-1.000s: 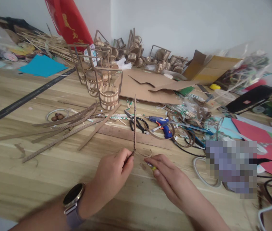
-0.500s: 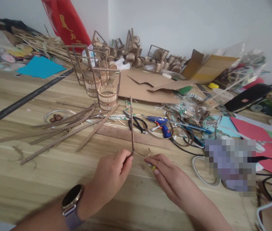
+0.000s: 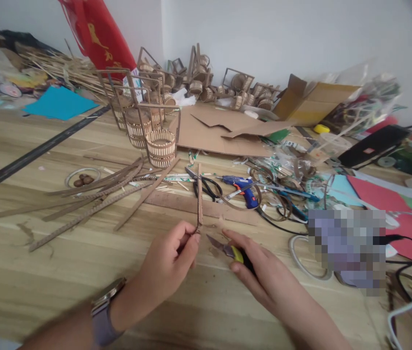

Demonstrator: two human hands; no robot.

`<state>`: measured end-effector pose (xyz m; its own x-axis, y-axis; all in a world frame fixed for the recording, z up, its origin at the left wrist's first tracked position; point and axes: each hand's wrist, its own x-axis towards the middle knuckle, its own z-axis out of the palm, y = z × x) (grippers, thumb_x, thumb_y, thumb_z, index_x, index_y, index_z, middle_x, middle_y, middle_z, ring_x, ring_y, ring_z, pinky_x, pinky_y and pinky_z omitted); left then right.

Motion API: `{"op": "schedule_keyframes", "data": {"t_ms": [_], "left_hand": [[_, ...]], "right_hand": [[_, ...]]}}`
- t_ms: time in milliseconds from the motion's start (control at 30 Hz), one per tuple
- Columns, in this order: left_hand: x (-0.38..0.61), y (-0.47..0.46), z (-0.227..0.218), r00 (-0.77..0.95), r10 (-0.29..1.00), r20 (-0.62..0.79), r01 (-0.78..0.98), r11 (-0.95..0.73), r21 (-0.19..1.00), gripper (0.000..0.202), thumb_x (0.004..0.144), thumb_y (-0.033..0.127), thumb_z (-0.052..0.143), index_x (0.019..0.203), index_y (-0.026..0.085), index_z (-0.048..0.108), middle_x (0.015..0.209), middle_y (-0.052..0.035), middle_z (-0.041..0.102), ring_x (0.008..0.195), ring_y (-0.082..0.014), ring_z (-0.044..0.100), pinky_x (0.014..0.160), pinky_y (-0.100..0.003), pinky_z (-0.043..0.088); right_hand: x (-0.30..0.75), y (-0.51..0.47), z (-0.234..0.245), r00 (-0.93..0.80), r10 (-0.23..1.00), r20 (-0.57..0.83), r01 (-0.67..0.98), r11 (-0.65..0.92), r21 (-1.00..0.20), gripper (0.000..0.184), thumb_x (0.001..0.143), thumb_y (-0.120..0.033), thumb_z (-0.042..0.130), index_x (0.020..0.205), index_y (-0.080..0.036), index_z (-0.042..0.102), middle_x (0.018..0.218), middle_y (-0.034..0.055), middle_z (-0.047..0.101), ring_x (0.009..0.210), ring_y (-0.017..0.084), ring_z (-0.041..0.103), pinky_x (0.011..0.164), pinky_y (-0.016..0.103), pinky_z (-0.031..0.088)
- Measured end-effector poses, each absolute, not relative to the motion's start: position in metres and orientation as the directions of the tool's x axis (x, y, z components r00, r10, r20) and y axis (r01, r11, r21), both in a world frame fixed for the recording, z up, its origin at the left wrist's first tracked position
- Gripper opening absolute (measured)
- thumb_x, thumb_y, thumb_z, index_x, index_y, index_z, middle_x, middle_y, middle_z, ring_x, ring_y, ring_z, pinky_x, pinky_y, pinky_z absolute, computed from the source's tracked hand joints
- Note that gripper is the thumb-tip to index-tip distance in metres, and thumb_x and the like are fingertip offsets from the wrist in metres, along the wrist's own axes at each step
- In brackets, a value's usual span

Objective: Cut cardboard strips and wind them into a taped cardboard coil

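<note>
In the head view, my left hand [image 3: 173, 255] has its grip clamped on a brown strip [image 3: 200, 194], thumb and forefinger pinching it near its lower end. The strip bends at my fingertips and points away from me, its far end crossing in front of the black-handled scissors [image 3: 211, 189]; from this angle I can't quite tell how steeply it rises. A watch [image 3: 108, 293] sits on my left wrist.

My right hand [image 3: 262, 270] has its grip closed around a yellow-and-black knife [image 3: 234, 253]. Its blade points toward the strip, just beside my left fingertips and apart from them.

Both hands are over the near part of the wooden table [image 3: 191, 318]. Beyond them a wide flat brown strip [image 3: 177, 202] lies crosswise, with a blue glue gun [image 3: 243, 188] near the scissors. To the left, more brown strips [image 3: 94, 210] lie in a loose heap, near a ring [image 3: 68, 176] with brown balls [image 3: 84, 180] inside it. Behind the heap stands a small slatted bucket [image 3: 161, 149] with a tall handle, next to a sheet of cardboard [image 3: 206, 138].
</note>
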<state>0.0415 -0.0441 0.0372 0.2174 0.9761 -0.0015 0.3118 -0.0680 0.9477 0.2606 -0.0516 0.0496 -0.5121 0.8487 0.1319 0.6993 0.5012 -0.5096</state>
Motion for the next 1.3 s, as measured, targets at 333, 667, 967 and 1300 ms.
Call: {"op": "schedule_keyframes", "data": {"t_ms": [333, 667, 967, 1300], "left_hand": [[0.0425, -0.0463, 0.0375, 0.279, 0.96, -0.012, 0.236, -0.057, 0.97, 0.019, 0.094, 0.034, 0.041, 0.082, 0.022, 0.049, 0.054, 0.0068, 0.05, 0.049, -0.0126, 0.05, 0.049, -0.021, 0.037], [0.0424, -0.0465, 0.0403, 0.321, 0.947, -0.016, 0.223, -0.059, 0.973, 0.022, 0.095, 0.035, 0.041, 0.083, 0.021, 0.051, 0.055, 0.0063, 0.048, 0.051, -0.0126, 0.05, 0.05, -0.022, 0.037], [0.0433, -0.0473, 0.0353, 0.395, 0.917, -0.055, 0.206, -0.03, 0.978, 0.023, 0.095, 0.038, 0.041, 0.089, 0.019, 0.053, 0.056, 0.0055, 0.051, 0.052, -0.0134, 0.051, 0.051, -0.023, 0.038], [0.0454, -0.0485, 0.0362, 0.442, 0.896, -0.039, 0.124, -0.018, 0.992, 0.025, 0.098, 0.038, 0.042, 0.088, 0.019, 0.053, 0.058, 0.0052, 0.051, 0.054, -0.0119, 0.05, 0.053, -0.021, 0.038]], "right_hand": [[0.2559, -0.0549, 0.0491, -0.532, 0.84, 0.105, 0.701, 0.507, -0.502, 0.045, 0.096, -0.018, 0.041, 0.141, -0.022, 0.042, 0.111, 0.0115, 0.07, 0.097, 0.022, 0.072, 0.079, 0.035, 0.061], [0.2547, -0.054, 0.0484, -0.549, 0.829, 0.102, 0.696, 0.521, -0.493, 0.044, 0.096, -0.016, 0.039, 0.141, -0.02, 0.041, 0.115, 0.0133, 0.069, 0.101, 0.023, 0.072, 0.083, 0.037, 0.061], [0.2534, -0.0563, 0.0445, -0.556, 0.822, 0.125, 0.692, 0.54, -0.479, 0.055, 0.095, -0.016, 0.041, 0.149, -0.023, 0.034, 0.11, 0.0127, 0.069, 0.093, 0.025, 0.072, 0.075, 0.038, 0.062], [0.2509, -0.0547, 0.0466, -0.578, 0.799, 0.165, 0.657, 0.575, -0.487, 0.051, 0.096, -0.014, 0.039, 0.146, -0.023, 0.044, 0.085, 0.0066, 0.062, 0.072, 0.02, 0.068, 0.06, 0.03, 0.058]]}}
